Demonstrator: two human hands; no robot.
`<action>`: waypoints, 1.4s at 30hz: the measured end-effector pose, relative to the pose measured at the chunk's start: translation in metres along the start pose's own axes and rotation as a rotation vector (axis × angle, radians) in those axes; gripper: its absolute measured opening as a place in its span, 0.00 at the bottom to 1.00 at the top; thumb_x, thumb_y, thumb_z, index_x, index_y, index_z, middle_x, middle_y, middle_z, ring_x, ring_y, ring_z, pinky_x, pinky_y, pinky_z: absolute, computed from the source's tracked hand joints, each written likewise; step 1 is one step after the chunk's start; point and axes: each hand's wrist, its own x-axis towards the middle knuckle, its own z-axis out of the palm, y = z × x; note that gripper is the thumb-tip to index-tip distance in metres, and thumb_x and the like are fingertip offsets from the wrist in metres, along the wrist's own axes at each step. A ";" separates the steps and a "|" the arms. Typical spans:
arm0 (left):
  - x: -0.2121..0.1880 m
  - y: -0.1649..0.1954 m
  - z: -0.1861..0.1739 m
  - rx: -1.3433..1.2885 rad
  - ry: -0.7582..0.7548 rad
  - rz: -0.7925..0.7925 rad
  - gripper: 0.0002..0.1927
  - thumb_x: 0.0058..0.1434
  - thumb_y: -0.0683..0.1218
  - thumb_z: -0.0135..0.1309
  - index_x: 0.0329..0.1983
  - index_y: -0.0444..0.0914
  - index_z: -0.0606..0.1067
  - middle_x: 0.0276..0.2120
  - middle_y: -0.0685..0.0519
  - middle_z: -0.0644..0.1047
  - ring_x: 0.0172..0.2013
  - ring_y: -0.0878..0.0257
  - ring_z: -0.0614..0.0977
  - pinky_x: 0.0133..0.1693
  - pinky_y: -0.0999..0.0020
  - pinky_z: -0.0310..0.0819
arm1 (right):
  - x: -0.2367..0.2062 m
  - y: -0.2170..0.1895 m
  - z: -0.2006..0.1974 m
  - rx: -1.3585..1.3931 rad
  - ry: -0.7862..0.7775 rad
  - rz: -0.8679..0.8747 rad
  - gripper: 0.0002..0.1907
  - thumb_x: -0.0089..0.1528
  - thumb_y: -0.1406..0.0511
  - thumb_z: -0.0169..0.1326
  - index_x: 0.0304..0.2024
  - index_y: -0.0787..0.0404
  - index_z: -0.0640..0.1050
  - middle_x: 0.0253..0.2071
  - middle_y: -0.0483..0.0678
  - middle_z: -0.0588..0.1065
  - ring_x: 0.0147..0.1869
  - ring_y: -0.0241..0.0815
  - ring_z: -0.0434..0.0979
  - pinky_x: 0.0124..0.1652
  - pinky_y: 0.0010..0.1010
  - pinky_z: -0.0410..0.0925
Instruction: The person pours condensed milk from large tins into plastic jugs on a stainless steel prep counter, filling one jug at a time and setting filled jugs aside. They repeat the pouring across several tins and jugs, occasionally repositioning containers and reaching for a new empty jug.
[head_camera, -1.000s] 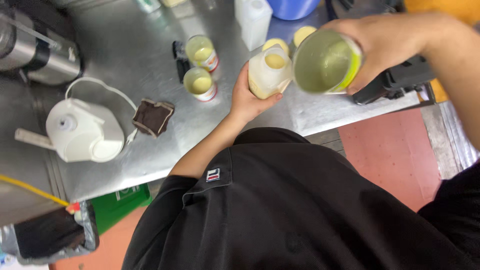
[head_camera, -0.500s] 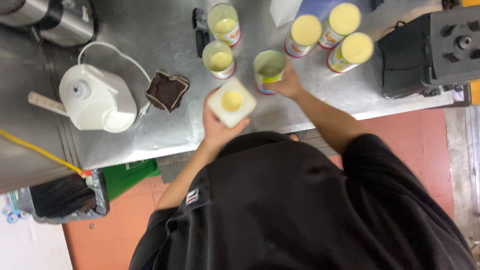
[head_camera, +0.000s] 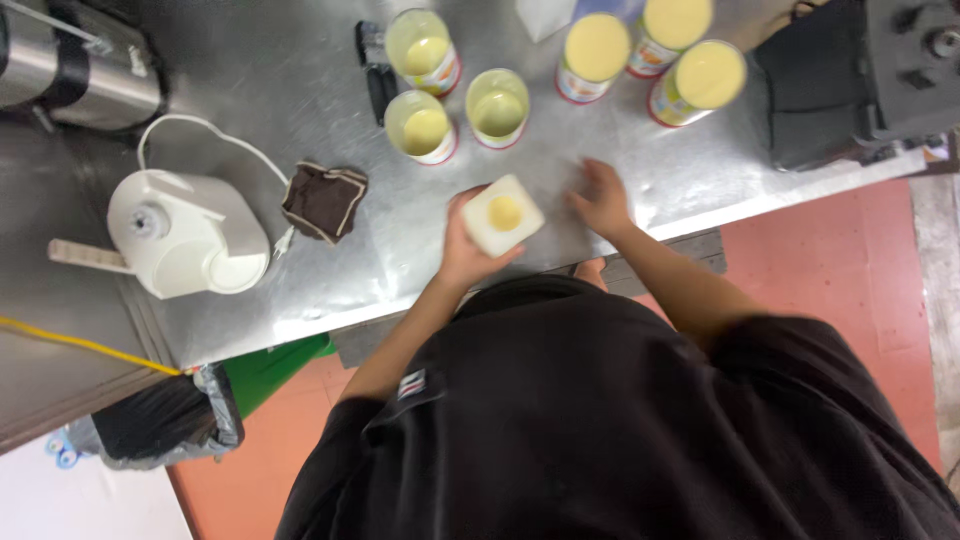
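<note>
The left hand (head_camera: 468, 250) is closed around a white square-shouldered jug (head_camera: 502, 215), seen from above with pale yellow liquid showing in its round mouth; the jug is held just above the near part of the steel counter (head_camera: 300, 90); taking that jug as the landmark, the right hand (head_camera: 602, 198) lies just to its right, fingers spread and open, palm down on the bare metal, gripping nothing; nearer than the jug is only the person's black shirt (head_camera: 620, 420); left of the jug, near it, sits a crumpled dark brown cloth (head_camera: 324, 200) with a pale edge; further left stands a white electric appliance (head_camera: 185, 232) with its cord looped behind it; just beyond the jug stand three open clear cups (head_camera: 497, 106) holding yellowish liquid, two side by side and one behind them; beyond and to the right of the jug stand three cans (head_camera: 696, 80) with pale yellow tops, close together; far right of the jug is a black machine (head_camera: 860, 75); far left and beyond, a steel urn (head_camera: 70, 65) lies at the counter's corner.
</note>
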 end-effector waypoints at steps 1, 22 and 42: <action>0.008 -0.005 0.009 0.054 -0.003 0.043 0.47 0.43 0.49 0.76 0.65 0.36 0.66 0.59 0.45 0.72 0.61 0.52 0.73 0.64 0.56 0.67 | -0.015 0.009 -0.015 -0.091 -0.004 0.004 0.33 0.56 0.66 0.68 0.63 0.62 0.72 0.56 0.52 0.75 0.59 0.47 0.77 0.55 0.38 0.72; 0.087 0.002 0.068 -0.341 -0.015 -0.169 0.59 0.44 0.46 0.76 0.74 0.34 0.52 0.66 0.42 0.67 0.66 0.53 0.71 0.66 0.59 0.67 | 0.063 0.025 -0.086 0.244 0.432 -0.053 0.69 0.50 0.63 0.77 0.78 0.64 0.43 0.77 0.61 0.54 0.82 0.56 0.54 0.78 0.44 0.53; 0.100 0.014 0.059 0.010 -0.008 -0.284 0.50 0.46 0.49 0.75 0.67 0.36 0.59 0.59 0.47 0.74 0.60 0.57 0.77 0.60 0.61 0.72 | 0.100 0.013 -0.111 0.281 0.527 0.106 0.59 0.48 0.62 0.78 0.71 0.65 0.54 0.66 0.57 0.67 0.71 0.51 0.69 0.69 0.41 0.63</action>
